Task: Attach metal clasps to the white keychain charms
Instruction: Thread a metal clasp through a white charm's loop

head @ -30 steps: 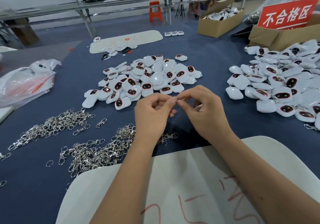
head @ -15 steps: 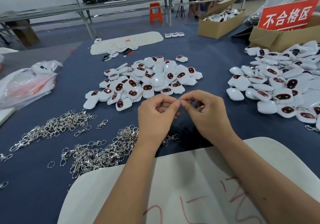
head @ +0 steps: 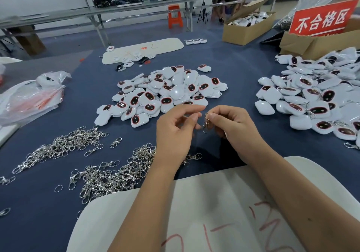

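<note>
While it hangs from the right hand's [head: 236, 130] pinching thumb and forefinger, the metal clasp [head: 206, 122] dangles between both hands, hook end down, above the blue table [head: 224, 60]. Right fingers curled tight round its top ring. Left hand [head: 175, 134] just beside the clasp, fingers loosely curled, index stretched out above the ring, thumb tip near the clasp; cannot tell if it touches or holds anything.

Just beyond the fingertips: middle pile of white charms [head: 165, 94], dark oval faces with red rims. Well right of the right fingers: bigger charm pile [head: 315, 97], some with clasps showing. Left of and below the left fingers: loose clasp heap [head: 109, 172], second heap [head: 62, 146] further left. Under both forearms: white board [head: 214, 212] with red scribbles. Far left: plastic bag [head: 29, 99]. Far beyond the fingers: white mat [head: 144, 50] with small parts, open cardboard box [head: 247, 27], red sign [head: 323, 19] on another carton.
</note>
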